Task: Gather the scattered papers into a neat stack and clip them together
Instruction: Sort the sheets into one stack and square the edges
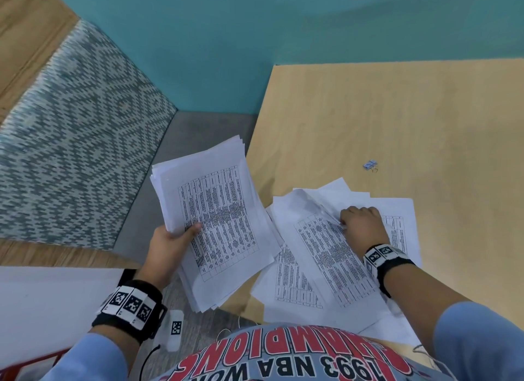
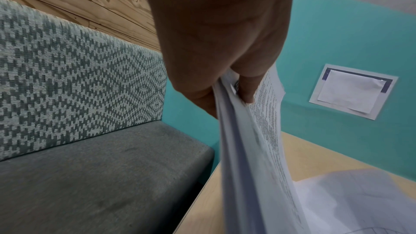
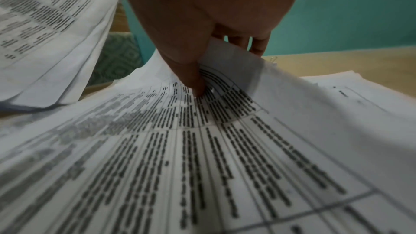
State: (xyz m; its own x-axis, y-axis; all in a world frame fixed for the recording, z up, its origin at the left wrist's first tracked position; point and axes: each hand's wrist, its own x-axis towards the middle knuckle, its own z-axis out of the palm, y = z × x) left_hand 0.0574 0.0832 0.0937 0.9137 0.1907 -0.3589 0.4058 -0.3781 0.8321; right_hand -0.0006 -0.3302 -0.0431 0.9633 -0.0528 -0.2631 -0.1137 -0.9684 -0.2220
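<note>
My left hand [image 1: 173,236] grips a thick sheaf of printed papers [image 1: 218,219] by its left edge, thumb on top, holding it in the air off the table's left side. The left wrist view shows that hand [image 2: 225,77] pinching the sheaf [image 2: 254,149] edge-on. Several loose printed sheets [image 1: 320,256] lie fanned on the wooden table [image 1: 397,111]. My right hand [image 1: 363,224] pinches one of them near its top; in the right wrist view the thumb [image 3: 195,81] presses the sheet [image 3: 202,149] while curled fingers lift its edge. A small binder clip [image 1: 370,164] lies beyond the sheets.
A bench with a grey seat [image 1: 170,165] and patterned backrest [image 1: 73,131] stands left of the table. A teal wall [image 1: 226,40] runs behind, with a notice [image 2: 353,93] stuck on it. A tagged white object [image 1: 175,328] lies on the floor by my left wrist.
</note>
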